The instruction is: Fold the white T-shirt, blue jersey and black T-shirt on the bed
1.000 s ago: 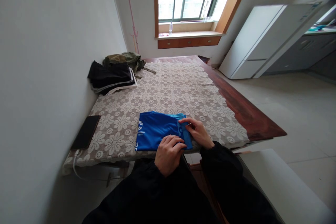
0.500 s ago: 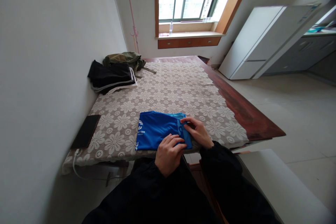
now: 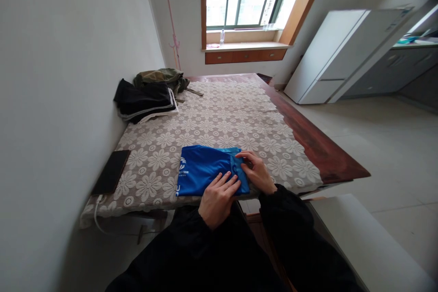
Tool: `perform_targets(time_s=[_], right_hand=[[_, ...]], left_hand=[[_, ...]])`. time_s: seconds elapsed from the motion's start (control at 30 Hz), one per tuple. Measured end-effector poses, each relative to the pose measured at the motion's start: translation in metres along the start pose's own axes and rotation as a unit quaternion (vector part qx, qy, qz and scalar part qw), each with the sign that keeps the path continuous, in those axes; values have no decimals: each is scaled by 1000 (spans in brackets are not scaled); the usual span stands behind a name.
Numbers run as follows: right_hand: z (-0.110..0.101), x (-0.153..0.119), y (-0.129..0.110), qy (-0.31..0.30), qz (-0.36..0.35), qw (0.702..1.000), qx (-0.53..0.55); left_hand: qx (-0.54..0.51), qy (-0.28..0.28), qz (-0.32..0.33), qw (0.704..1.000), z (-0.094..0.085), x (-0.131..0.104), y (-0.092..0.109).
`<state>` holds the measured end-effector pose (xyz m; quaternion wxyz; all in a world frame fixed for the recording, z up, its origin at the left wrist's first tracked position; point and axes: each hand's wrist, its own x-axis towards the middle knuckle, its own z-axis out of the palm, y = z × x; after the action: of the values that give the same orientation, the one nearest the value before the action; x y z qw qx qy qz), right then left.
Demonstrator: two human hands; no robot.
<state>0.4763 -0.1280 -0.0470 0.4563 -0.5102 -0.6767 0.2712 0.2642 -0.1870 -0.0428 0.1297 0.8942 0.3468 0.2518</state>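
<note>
A folded blue shirt [image 3: 201,169] with white print along its left side lies at the near edge of the table. My left hand [image 3: 217,200] rests flat on its lower right part, fingers stretched out over the cloth. At the shirt's right edge is my right hand [image 3: 258,171], its fingers lightly bent, with the index fingertip and thumb apart and touching the lighter blue fold. The underside of that hand is hidden.
A dark tablet or phone [image 3: 111,172] with a white cable lies at the left on the lace tablecloth [image 3: 226,114]. Folded dark clothes [image 3: 145,98] and a green-brown bag [image 3: 164,77] sit at the back left. A white surface [image 3: 366,237] stands at the lower right.
My left hand's fingers have straightened and flattened on the shirt. The right hand stays at the right edge, barely shifted. The shirt keeps its place.
</note>
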Motion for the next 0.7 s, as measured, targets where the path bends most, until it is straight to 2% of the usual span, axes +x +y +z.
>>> perform_targets(time_s=[0.2, 0.37, 0.47, 0.57, 0.7], right_hand=[[0, 0, -6, 2, 15, 999, -36], [1, -1, -7, -28, -30, 997, -65], [4, -1, -4, -51, -34, 994, -94], [7, -1, 1, -45, -26, 992, -111], [9, -2, 0, -26, -38, 989, -140]], left_hand=[[-37, 36, -23, 998, 4, 0, 1], [-49, 52, -23, 997, 6, -1, 1], [-44, 45, -23, 998, 4, 0, 3], [-37, 24, -27, 999, 0, 1, 7], [-29, -13, -24, 999, -16, 3, 11]])
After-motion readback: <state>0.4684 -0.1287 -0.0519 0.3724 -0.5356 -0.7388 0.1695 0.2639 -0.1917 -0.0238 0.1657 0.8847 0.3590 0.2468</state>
